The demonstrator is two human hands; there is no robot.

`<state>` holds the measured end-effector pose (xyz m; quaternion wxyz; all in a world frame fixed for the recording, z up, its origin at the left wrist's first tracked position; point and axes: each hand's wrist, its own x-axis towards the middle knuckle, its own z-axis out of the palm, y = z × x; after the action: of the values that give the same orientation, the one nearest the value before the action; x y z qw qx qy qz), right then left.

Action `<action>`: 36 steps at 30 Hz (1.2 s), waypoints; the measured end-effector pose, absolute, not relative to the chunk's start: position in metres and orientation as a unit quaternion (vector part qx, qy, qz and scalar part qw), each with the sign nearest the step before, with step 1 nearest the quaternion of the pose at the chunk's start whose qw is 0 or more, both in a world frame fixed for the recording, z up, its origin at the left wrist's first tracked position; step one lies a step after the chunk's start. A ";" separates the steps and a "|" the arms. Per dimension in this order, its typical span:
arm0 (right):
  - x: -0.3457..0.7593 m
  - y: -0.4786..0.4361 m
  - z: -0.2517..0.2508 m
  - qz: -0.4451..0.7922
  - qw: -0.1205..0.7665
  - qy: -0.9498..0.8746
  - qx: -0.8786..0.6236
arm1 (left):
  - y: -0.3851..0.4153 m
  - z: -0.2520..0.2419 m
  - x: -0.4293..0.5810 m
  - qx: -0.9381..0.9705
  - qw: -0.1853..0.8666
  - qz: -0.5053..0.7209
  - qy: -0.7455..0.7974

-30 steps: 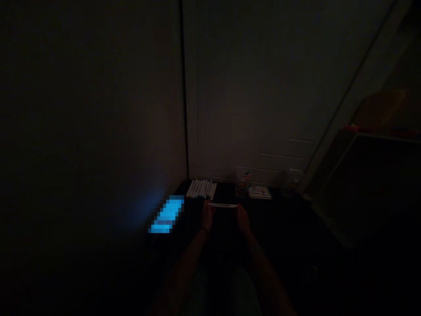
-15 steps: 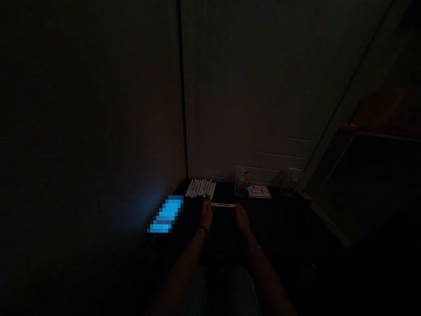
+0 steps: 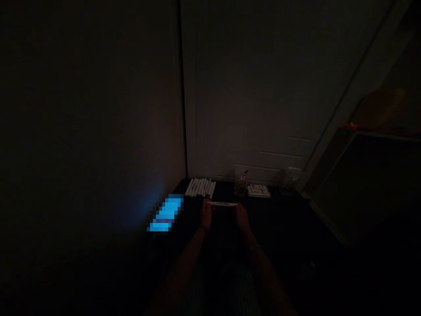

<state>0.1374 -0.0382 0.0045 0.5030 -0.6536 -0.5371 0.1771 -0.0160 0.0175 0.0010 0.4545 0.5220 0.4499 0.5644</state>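
Note:
In dim light, a white marker (image 3: 222, 204) lies level between my two hands above the dark table (image 3: 223, 232). My left hand (image 3: 206, 213) grips its left end and my right hand (image 3: 241, 216) grips its right end. Just behind my left hand, a row of several white markers (image 3: 200, 188) lies side by side. Beyond my right hand is a stack of white markers (image 3: 259, 190), with a clear container (image 3: 241, 184) to its left.
A glowing blue, blurred-out screen (image 3: 167, 213) lies at the table's left side. Another clear container (image 3: 290, 181) stands at the back right. A wall (image 3: 250, 87) rises behind the table, and a dark framed panel (image 3: 371, 175) is at the right.
The marker between my hands has risen very slightly, and a little more of its ends shows. My hands have hardly moved.

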 end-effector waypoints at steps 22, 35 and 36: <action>0.137 -0.040 0.006 0.164 0.508 -0.534 -0.655 | 0.016 0.001 -0.015 0.526 0.451 0.585 0.421; 0.135 -0.036 0.002 0.169 0.515 -0.516 -0.663 | 0.016 -0.002 -0.017 0.540 0.449 0.581 0.412; 0.136 -0.036 0.003 0.169 0.514 -0.517 -0.663 | 0.017 -0.003 -0.016 0.541 0.447 0.584 0.409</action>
<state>0.1359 -0.0359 0.0026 0.5142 -0.6632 -0.5167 0.1694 -0.0163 0.0169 -0.0026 0.4471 0.5406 0.4091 0.5835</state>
